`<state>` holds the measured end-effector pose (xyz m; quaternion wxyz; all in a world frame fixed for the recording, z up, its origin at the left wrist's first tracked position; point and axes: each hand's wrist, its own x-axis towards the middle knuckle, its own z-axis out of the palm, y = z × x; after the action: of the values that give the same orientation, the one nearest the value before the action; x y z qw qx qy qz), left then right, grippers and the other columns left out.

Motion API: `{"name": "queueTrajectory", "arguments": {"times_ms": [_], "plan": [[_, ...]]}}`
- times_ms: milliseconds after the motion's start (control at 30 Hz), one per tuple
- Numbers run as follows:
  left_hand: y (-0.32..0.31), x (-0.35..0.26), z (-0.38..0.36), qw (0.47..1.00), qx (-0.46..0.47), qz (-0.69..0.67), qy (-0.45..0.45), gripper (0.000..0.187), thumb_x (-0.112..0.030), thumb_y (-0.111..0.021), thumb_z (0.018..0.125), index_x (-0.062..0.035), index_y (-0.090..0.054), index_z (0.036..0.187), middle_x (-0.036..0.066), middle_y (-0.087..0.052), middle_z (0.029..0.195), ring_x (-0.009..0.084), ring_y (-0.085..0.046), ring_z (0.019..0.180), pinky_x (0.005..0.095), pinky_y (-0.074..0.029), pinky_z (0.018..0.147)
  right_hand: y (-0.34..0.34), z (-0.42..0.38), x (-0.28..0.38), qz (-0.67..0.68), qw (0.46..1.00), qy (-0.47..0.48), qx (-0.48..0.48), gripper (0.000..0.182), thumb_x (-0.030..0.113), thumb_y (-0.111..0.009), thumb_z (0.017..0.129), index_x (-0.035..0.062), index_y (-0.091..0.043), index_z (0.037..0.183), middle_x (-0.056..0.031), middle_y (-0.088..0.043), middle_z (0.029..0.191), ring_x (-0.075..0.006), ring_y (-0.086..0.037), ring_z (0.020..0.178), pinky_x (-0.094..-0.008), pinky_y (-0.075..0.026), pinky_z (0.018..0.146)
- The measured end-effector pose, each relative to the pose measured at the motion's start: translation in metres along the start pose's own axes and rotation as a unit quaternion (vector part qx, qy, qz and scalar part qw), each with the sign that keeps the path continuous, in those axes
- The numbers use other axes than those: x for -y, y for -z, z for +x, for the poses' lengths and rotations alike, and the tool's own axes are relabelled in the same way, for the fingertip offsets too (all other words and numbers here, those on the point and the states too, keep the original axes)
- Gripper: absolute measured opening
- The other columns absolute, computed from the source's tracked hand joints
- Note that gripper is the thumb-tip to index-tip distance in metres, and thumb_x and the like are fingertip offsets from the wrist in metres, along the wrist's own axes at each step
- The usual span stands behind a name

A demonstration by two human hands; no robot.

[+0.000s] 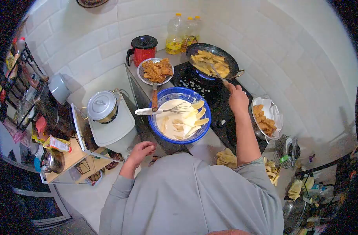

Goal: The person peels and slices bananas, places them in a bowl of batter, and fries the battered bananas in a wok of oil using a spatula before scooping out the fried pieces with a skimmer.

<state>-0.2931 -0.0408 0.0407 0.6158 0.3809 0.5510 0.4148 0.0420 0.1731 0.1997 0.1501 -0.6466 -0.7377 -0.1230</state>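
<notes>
Frying seems underway: the right fingers [232,87] grasp a utensil [225,82] amid pieces [206,56] in the wok [232,59] ahead, calling for gentle strokes; the left fingers [148,149], loosely curled, empty, are near the blue basin [207,124].

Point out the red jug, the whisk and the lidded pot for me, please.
Red jug [144,54]: head view, on the body below its black lid.
Whisk [149,111]: head view, on the white handle.
Lidded pot [102,105]: head view, on the lid.
</notes>
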Motion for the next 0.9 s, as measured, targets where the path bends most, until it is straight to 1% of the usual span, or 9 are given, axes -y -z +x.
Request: {"name": "queueTrajectory", "arguments": {"times_ms": [67,100,167,333,400,600,667,733,900], "plan": [[0.008,0.010,-0.002,0.999,-0.028,-0.013,0.012,0.027,-0.018,-0.057,0.086,-0.0015,-0.058,0.107,0.006,-0.061,0.094,0.0139,-0.057,0.084,0.0273,-0.047,0.076,0.007,0.001,-0.002,0.017,1.000,0.013,-0.023,0.047,0.004,-0.047,0.079,0.0265,-0.053,0.119,-0.0147,-0.056,0.092,-0.0332,-0.060,0.081,-0.0431,-0.050,0.069],[0.013,0.015,-0.003,0.998,-0.056,-0.025,0.027,0.026,-0.017,-0.058,0.086,-0.0010,-0.058,0.107,0.004,-0.061,0.092,0.0114,-0.056,0.081,0.0248,-0.046,0.073,0.012,0.001,-0.004,0.017,1.000,0.012,-0.023,0.047,0.004,-0.047,0.079,0.0265,-0.053,0.119,-0.0147,-0.056,0.092,-0.0332,-0.060,0.081,-0.0431,-0.050,0.069],[0.023,0.024,-0.005,0.998,-0.053,-0.024,0.035,0.025,-0.018,-0.057,0.087,-0.0035,-0.058,0.107,0.004,-0.061,0.093,0.0122,-0.057,0.082,0.0263,-0.047,0.074,0.027,0.002,-0.010,0.081,0.995,0.024,-0.052,0.044,0.004,-0.048,0.079,0.0263,-0.057,0.116,-0.0173,-0.058,0.088,-0.0343,-0.059,0.083,-0.0440,-0.049,0.073],[0.038,0.039,-0.011,0.997,-0.047,-0.042,0.044,0.022,-0.020,-0.054,0.089,-0.0073,-0.058,0.107,0.001,-0.062,0.092,0.0117,-0.057,0.082,0.0271,-0.046,0.074,0.067,-0.006,-0.024,0.111,0.992,0.002,-0.061,0.033,0.009,-0.057,0.076,0.0118,-0.062,0.108,-0.0188,-0.060,0.097,-0.0368,-0.058,0.089,-0.0431,-0.046,0.078],[0.033,0.030,-0.021,0.990,-0.109,-0.058,0.068,0.019,-0.015,-0.055,0.088,-0.0055,-0.059,0.103,0.001,-0.060,0.084,0.0082,-0.054,0.074,0.0225,-0.045,0.066,0.084,-0.013,-0.029,0.129,0.990,0.008,-0.055,0.032,0.010,-0.057,0.076,0.0120,-0.063,0.107,-0.0190,-0.060,0.096,-0.0372,-0.058,0.088,-0.0432,-0.046,0.078],[0.044,0.046,-0.022,0.989,-0.104,-0.044,0.097,0.020,-0.021,-0.052,0.090,-0.0098,-0.058,0.105,-0.001,-0.062,0.090,0.0102,-0.056,0.081,0.0252,-0.045,0.070,0.099,-0.022,-0.017,0.112,0.994,-0.018,0.006,0.032,0.008,-0.060,0.073,0.0093,-0.063,0.105,-0.0192,-0.061,0.094,-0.0358,-0.059,0.088,-0.0397,-0.046,0.079],[0.045,0.044,-0.024,0.988,-0.110,-0.046,0.098,0.020,-0.020,-0.052,0.089,-0.0100,-0.058,0.105,-0.001,-0.062,0.090,0.0102,-0.056,0.081,0.0252,-0.045,0.070,0.092,-0.019,-0.015,0.104,0.994,-0.026,0.033,0.032,0.008,-0.060,0.073,0.0097,-0.064,0.105,-0.0189,-0.061,0.094,-0.0359,-0.059,0.088,-0.0401,-0.046,0.078],[0.045,0.042,-0.024,0.987,-0.117,-0.048,0.097,0.019,-0.020,-0.052,0.089,-0.0102,-0.058,0.105,-0.001,-0.061,0.091,0.0103,-0.056,0.081,0.0251,-0.045,0.071,0.063,-0.013,-0.020,0.048,0.998,0.036,-0.009,0.029,0.010,-0.054,0.077,0.0145,-0.064,0.105,-0.0182,-0.060,0.085,-0.0361,-0.060,0.081,-0.0449,-0.048,0.071],[0.046,0.049,-0.026,0.983,-0.136,-0.067,0.098,0.019,-0.021,-0.054,0.089,-0.0112,-0.059,0.104,-0.001,-0.060,0.087,0.0079,-0.055,0.077,0.0244,-0.044,0.070,0.008,0.002,-0.020,0.047,0.997,0.055,-0.034,0.027,0.013,-0.052,0.080,0.0149,-0.063,0.105,-0.0177,-0.059,0.082,-0.0341,-0.060,0.079,-0.0444,-0.049,0.069]]}}
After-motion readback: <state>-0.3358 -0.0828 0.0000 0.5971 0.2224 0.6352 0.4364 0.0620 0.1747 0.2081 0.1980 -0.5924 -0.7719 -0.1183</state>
